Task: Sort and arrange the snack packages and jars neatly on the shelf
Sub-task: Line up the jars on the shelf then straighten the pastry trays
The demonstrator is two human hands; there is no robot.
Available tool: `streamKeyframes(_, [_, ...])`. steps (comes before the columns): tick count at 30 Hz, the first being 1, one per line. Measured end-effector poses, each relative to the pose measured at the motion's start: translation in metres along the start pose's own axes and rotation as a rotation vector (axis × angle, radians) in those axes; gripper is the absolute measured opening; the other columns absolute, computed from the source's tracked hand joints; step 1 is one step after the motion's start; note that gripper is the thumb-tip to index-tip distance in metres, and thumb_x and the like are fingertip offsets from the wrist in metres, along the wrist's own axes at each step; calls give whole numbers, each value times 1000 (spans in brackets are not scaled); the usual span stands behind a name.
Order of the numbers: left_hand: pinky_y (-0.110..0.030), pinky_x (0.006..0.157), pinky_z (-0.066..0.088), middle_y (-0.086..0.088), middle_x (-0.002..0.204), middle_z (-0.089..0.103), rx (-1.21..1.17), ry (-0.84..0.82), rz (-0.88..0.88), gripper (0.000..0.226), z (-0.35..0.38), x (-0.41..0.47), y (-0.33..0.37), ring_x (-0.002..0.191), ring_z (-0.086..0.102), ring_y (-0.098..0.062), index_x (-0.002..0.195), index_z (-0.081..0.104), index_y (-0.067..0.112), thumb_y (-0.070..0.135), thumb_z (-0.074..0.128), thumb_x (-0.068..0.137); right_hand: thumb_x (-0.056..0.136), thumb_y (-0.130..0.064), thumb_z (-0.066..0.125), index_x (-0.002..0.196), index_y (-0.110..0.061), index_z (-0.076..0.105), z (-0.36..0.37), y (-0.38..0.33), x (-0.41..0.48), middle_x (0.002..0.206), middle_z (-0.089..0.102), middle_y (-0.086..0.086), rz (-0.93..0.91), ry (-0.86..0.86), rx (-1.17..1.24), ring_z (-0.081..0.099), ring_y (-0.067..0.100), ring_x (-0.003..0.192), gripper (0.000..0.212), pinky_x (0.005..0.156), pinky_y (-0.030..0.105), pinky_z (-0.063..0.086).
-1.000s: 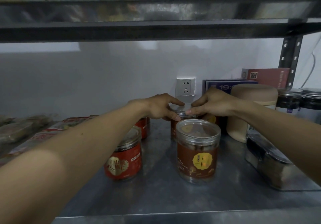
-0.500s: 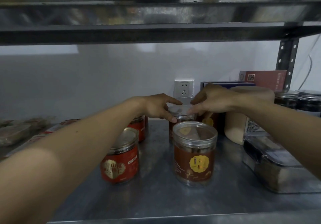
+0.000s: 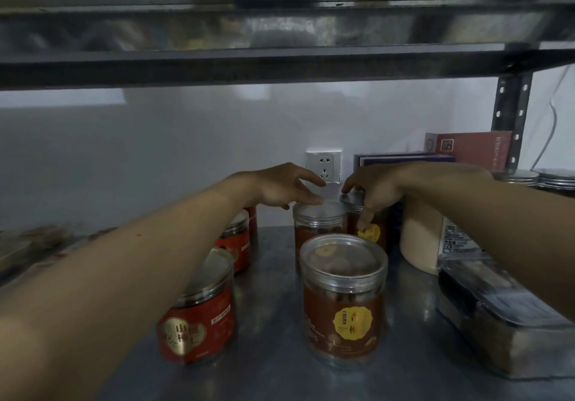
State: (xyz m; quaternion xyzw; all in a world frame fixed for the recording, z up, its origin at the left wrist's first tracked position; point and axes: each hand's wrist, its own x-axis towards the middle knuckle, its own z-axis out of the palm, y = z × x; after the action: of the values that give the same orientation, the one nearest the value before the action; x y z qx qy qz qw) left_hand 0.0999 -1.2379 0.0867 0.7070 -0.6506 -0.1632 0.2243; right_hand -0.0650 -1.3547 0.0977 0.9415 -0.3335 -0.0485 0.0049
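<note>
Behind, left hand (image 3: 280, 187) touching middle jar (image 3: 317, 229), right hand (image 3: 376, 189) gripping rear jar (image 3: 373, 234)

We see a metal shelf (image 3: 280, 354) carrying red jars (image 3: 199, 316) on the left, brown jars (image 3: 343, 304) in the middle, a cream canister (image 3: 420, 239) and clear box (image 3: 497, 323) to the right, and flat packets (image 3: 31, 245) far left.

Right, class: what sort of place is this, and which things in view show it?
Probably a storeroom or pantry: a metal shelf on a perforated steel upright, sealed snack jars standing on it, and boxes at the back.
</note>
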Motion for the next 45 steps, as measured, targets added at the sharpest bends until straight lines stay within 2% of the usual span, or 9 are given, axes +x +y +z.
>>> streamKeyframes(4, [-36,95,50,0,128,60,1,11,13,49,1,9,0,118,54,-16,136,50,26,33,64,89,72,-32,83,148,-24,33,-4,1,5,149,38,3,-15,-36,26,39,26,134,92,105,38,43])
streamKeyframes(7, [-37,96,51,-1,128,61,2,21,19,48,-1,14,-2,118,55,-17,135,50,26,34,63,90,68,-28,85,146,-25,37,-5,3,5,145,42,3,-23,-3,67,44,26,129,91,97,35,48])
streamKeyframes(11, [-36,93,53,-2,126,61,7,53,25,50,-5,20,-7,117,56,-17,136,50,26,35,65,88,58,-28,91,137,-27,50,-6,6,11,139,49,1,-32,91,173,48,24,123,89,93,36,52])
streamKeyframes(17, [-28,85,53,-6,130,58,-55,112,17,58,-12,27,-11,113,56,-18,136,46,26,33,71,84,54,-27,93,129,-22,56,-24,1,22,128,55,-1,-74,244,304,51,19,115,84,79,25,47])
streamKeyframes(21, [-24,81,51,-7,131,57,-111,126,-9,68,-13,31,-15,111,56,-16,140,41,25,29,74,81,53,-28,93,128,-20,56,-31,-7,32,129,55,1,-91,306,319,52,21,116,84,89,32,51])
streamKeyframes(25, [-36,91,53,-6,131,57,-113,176,-29,75,-13,36,-23,116,56,-19,142,37,23,27,77,78,54,-28,93,128,-16,58,-29,-17,46,129,56,2,-119,328,350,53,21,117,84,95,36,51])
streamKeyframes(31, [-39,90,55,-6,125,61,-26,112,-101,77,-22,40,-38,107,61,-20,143,36,22,22,78,79,60,-30,91,133,-13,56,-18,-29,65,133,57,2,-175,273,359,54,18,118,82,91,26,48])
streamKeyframes(36, [-43,92,53,-12,116,64,11,65,-144,68,-17,43,-48,103,64,-23,144,36,19,21,71,85,73,-26,83,133,-12,56,-3,-31,79,132,58,4,-223,260,360,55,17,117,68,84,23,45])
streamKeyframes(45, [-36,92,53,-12,125,62,90,-21,-170,62,-12,46,-51,107,63,-20,147,35,16,27,62,92,85,-18,72,127,-13,60,13,-23,84,133,58,5,-295,244,325,51,20,126,44,105,35,44])
